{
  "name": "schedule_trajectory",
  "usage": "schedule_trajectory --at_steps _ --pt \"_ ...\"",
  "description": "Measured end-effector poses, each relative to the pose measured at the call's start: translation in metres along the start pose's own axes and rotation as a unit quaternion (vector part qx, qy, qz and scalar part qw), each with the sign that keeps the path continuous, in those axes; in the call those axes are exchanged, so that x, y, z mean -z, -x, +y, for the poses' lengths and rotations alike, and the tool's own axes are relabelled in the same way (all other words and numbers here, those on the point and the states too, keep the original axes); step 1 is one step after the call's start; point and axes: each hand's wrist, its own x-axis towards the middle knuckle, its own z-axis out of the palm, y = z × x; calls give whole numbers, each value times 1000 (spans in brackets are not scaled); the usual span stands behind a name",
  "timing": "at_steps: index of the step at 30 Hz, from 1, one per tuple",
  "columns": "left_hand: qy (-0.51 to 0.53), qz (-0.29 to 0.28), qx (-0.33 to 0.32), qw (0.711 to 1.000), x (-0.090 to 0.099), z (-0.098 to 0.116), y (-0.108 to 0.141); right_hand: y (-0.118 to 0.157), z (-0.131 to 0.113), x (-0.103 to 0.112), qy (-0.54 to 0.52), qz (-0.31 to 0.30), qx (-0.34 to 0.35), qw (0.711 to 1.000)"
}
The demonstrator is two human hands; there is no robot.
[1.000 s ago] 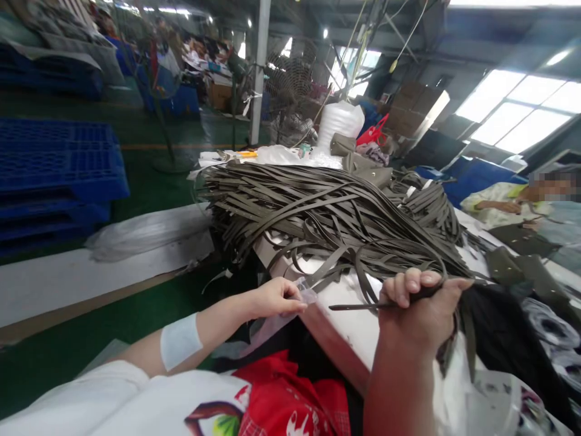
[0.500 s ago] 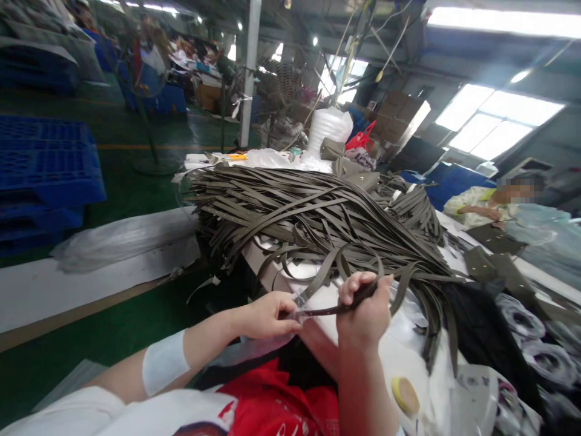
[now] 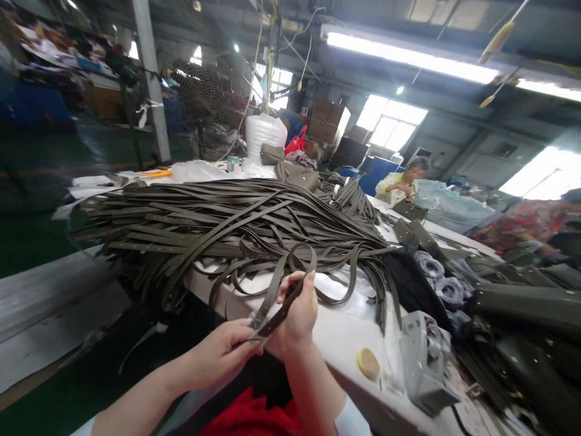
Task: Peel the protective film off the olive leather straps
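Two hands hold a dark olive strap (image 3: 278,318) in front of the person, near the table's edge.
The left hand (image 3: 231,345) has its thumb and fingers pinched together at the strap's end, on a piece of clear plastic film (image 3: 256,322); probably this small grip is chosen because the film is thin. The right hand (image 3: 299,309) has its fingers curled closed around the strap higher up, it seems to steady the length and point it toward the left fingertips. Loose loops lie behind, touching the big strap pile (image 3: 218,218) on the white table (image 3: 336,327), perhaps heaped so near for easy reach. A round yellow-edged object (image 3: 368,363) rests apart, to the right, likely out of the hands' way.
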Motion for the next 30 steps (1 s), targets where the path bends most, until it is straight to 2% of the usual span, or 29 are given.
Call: schedule_trajectory --at_steps 1,3,6,8,10,13,15,19,21,23,26,28,30 --pt "4 14 4 1000 0 -2 -1 4 8 4 28 -12 4 1000" --pt "8 38 15 999 2 -6 -2 15 23 13 122 -85 17 989" --pt "12 61 32 998 5 -11 0 26 34 31 255 -217 37 941" --pt "17 71 40 996 4 -11 3 23 32 40 285 -248 42 925" --pt "42 67 53 995 2 -10 5 13 27 46 278 -242 30 929" --pt "82 49 73 993 -4 -7 7 0 24 47 246 -188 2 951" --pt "81 58 77 992 -6 -7 6 0 28 48 248 -170 -9 954" --pt "51 107 80 990 -6 -9 7 7 43 52 278 -224 -52 932" --pt "26 111 66 991 -2 -6 11 6 47 53 244 -213 -92 942" --pt "24 94 51 994 2 -3 16 1 46 54 175 -199 -169 949" --pt "77 58 71 993 6 -1 25 -5 41 54 87 -202 -287 932" --pt "131 27 121 984 6 -5 29 -8 38 55 65 -200 -296 932" --pt "190 1 162 968 4 -12 33 -11 35 56 66 -205 -250 944"
